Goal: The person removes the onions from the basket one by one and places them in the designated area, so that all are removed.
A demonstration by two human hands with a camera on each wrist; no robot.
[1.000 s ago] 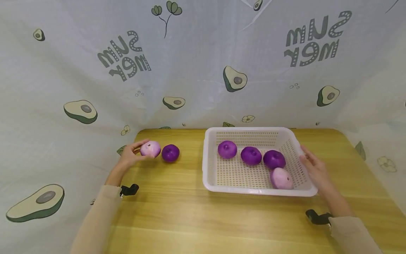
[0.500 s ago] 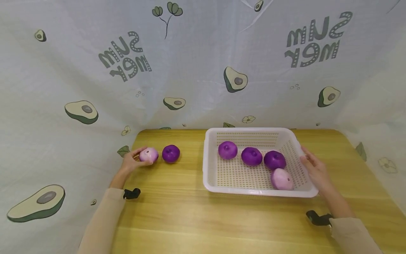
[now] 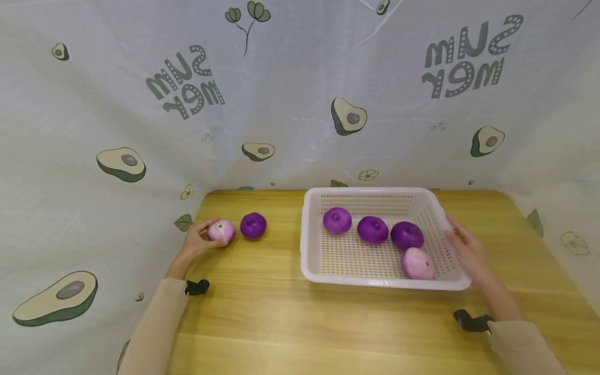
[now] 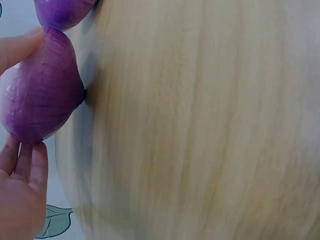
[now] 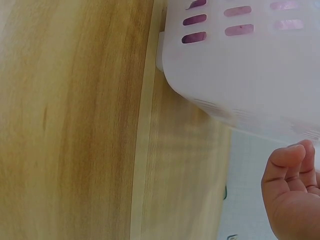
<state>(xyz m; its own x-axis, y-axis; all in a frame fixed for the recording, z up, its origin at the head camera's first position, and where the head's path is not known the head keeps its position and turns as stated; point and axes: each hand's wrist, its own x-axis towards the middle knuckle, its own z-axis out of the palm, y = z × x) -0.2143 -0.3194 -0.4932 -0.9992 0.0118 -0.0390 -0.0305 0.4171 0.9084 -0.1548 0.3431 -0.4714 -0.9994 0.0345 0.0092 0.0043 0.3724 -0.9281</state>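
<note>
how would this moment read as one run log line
left hand: grips onion | right hand: holds basket by right rim | basket: four onions inside | table: loose onion beside gripped one

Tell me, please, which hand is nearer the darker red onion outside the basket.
Left: left hand grips the paler onion beside that darker onion; right hand holds the basket farther right.

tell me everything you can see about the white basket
The white basket looks like plastic: a rectangular tray with rounded corners, a smooth solid rim, and rows of small slots through its walls and floor. It stands upright with its mouth up, on the right half of the wooden table. Four onions lie inside, three showing deep purple and one, near the front right, a paler side. The person's right hand holds its right side at the rim.
</note>
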